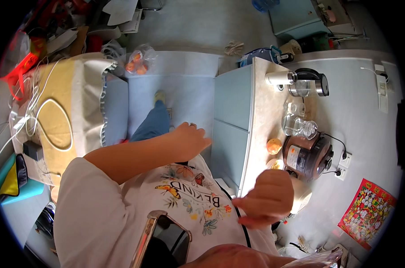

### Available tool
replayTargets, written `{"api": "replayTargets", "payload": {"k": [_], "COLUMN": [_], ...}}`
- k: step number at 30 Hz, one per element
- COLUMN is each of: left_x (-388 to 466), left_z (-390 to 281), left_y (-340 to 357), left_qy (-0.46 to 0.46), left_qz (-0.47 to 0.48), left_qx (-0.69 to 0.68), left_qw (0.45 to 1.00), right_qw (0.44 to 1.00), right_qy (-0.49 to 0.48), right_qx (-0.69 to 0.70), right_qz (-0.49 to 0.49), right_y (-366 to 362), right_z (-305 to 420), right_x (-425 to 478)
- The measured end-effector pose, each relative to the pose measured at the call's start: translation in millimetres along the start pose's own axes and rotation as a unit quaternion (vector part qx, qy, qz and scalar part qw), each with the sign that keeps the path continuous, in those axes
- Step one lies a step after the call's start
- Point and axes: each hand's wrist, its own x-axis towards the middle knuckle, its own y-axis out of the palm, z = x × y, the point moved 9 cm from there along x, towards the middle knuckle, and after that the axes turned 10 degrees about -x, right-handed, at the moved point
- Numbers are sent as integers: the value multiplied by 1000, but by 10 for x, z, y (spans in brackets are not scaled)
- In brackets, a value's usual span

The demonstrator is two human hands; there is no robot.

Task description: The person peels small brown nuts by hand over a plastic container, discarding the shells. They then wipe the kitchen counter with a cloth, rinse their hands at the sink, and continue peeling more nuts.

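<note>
My left hand (189,142) is in front of my waist, back of the hand up, with a ring on one finger. Its fingers curl under, so its palm is hidden. Over the counter's near end is my right hand (271,197), loosely curled, with its inner side out of sight. No object shows sticking out of either hand. Nearest the right hand are a pale container (301,197) and a bowl (276,164), both partly covered by it. Beyond them sit a round orange fruit (274,146) and an electric pressure cooker (302,157). A smartphone (172,239) lies against my printed white shirt (189,191).
Along the right counter (261,100) stand a glass jug (297,125), an electric kettle (309,83) and a white bottle (279,77). Cables (38,114) lie on the cloth-covered table (85,100) at left. A plastic bag of orange fruit (138,62) is ahead.
</note>
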Motion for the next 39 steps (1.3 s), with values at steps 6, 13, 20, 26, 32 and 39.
{"api": "replayTargets", "payload": {"k": [6, 13, 20, 26, 32, 39], "left_x": [30, -589, -608, -360, -562, 157], "left_z": [551, 833, 809, 1152, 1506, 1641], "left_y": [-788, -2601, -3805, -4644, -5375, -6697], "left_qy": [-31, 90, 277, 261, 455, 759], "left_qz": [36, 79, -37, -353, -718, -539], "left_qx": [-10, -380, -349, -396, -178, 22], "left_qw": [999, 917, 895, 807, 495, 364], "right_qw": [959, 953, 902, 829, 880, 856], "right_qy": [49, -81, -59, -83, 4, 342], "right_qx": [-147, -166, -163, -123, -108, -56], "right_qz": [-239, -239, -395, -539, -463, -384], "right_y": [-793, -1288, -1672, -1994, -2213, -2479], "right_z": [-604, -1314, -2145, -2789, -4416, -6707], "right_x": [491, 1395, 1793, 1953, 1967, 1932]}}
